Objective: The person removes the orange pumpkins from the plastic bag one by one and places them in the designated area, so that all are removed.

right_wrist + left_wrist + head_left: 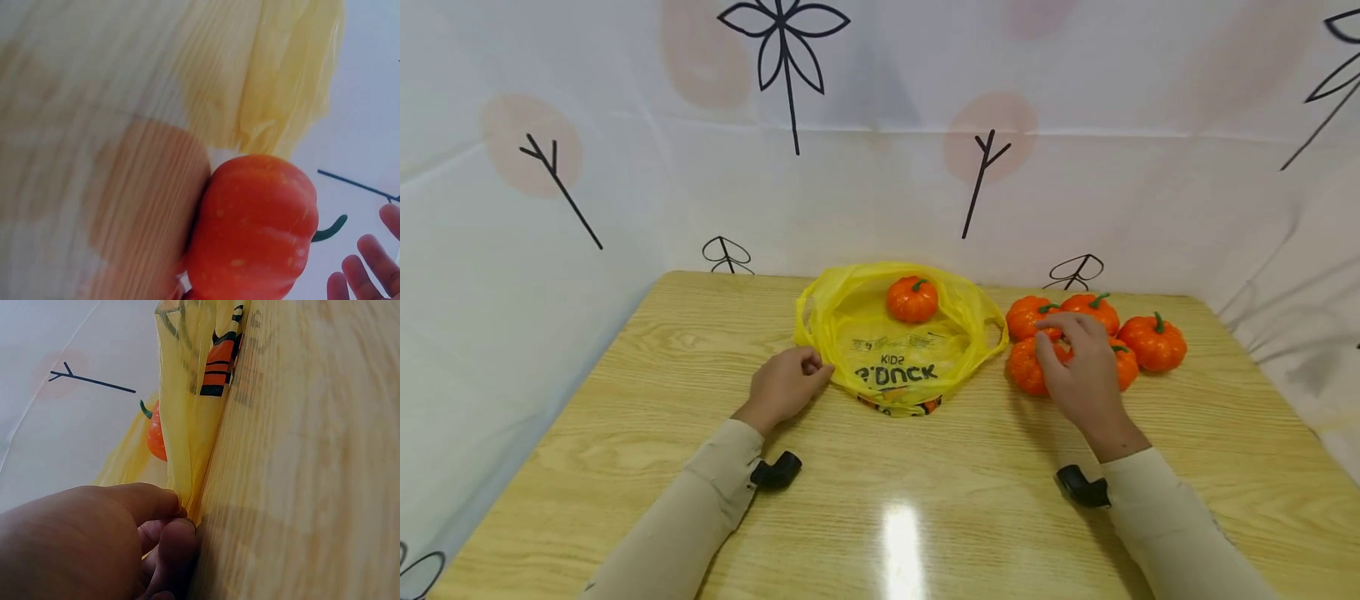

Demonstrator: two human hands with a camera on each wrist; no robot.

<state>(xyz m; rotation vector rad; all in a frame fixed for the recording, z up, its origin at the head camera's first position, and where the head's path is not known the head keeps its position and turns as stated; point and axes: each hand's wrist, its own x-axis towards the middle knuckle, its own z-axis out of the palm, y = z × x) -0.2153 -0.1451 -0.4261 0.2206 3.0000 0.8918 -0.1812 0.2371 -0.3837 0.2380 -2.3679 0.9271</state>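
Note:
A yellow plastic bag (955, 367) lies with its mouth spread wide on the table, and one small orange pumpkin (912, 300) sits inside. My left hand (786, 385) pinches the bag's near left rim between thumb and fingers, as the left wrist view confirms. My right hand (1081, 375) hovers over a cluster of orange pumpkins (1152, 342) to the right of the bag, fingers spread and holding nothing. In the right wrist view, the nearest pumpkin (253, 228) with its green stem stands just apart from the fingertips (369, 262).
The wooden table (865, 500) runs back to a white cloth backdrop (880, 192) with plant drawings. Each sleeve carries a black wrist device (777, 472). Several pumpkins sit close together, some partly hidden behind the right hand.

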